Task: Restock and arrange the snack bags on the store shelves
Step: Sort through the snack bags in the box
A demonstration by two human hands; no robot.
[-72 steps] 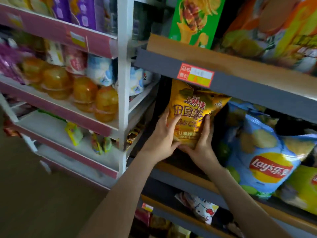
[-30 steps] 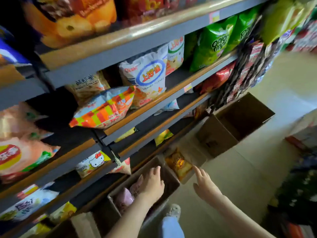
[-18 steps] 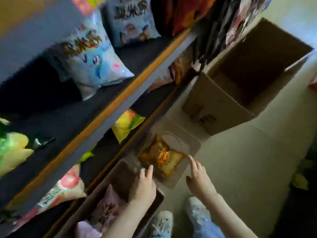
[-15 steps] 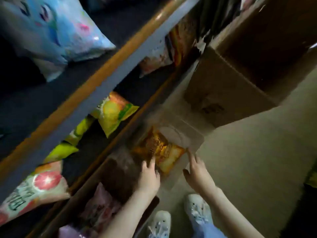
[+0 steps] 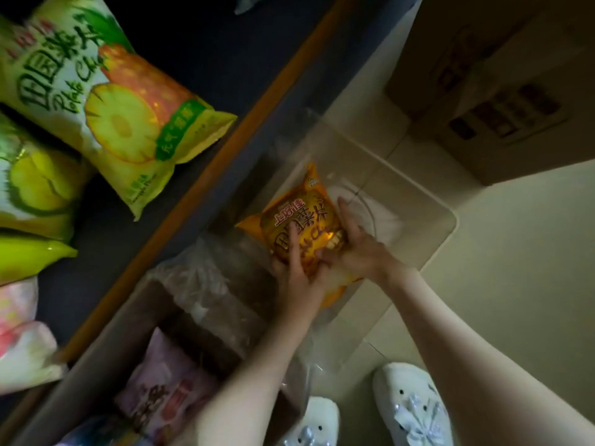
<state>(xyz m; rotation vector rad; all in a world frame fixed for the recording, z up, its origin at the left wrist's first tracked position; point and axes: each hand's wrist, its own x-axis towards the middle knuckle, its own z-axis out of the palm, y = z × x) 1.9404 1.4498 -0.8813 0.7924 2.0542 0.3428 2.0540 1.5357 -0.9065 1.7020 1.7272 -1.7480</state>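
An orange snack bag [image 5: 306,214] with red and white lettering lies in a clear plastic bin [image 5: 449,220] on the floor. Both my hands are on it. My left hand [image 5: 294,268] grips its lower left edge with fingers laid over the front. My right hand [image 5: 357,249] holds the right side, thumb on the front and fingers along the edge. The bag's lower end is hidden under my hands. Yellow-green pineapple snack bags [image 5: 122,101] lie on the dark bottom shelf [image 5: 225,149] at the left.
A brown cardboard box [image 5: 96,358] at the lower left, lined with crumpled clear plastic [image 5: 209,284], holds pink bags [image 5: 167,391]. A larger cardboard box [image 5: 499,107] stands at the upper right. My white shoes [image 5: 412,410] are on the pale tiled floor [image 5: 515,268].
I turned from the upper shelf, where I set a yellow bag, and bent down to the floor bin. Both hands reached in and now hold the orange bag.
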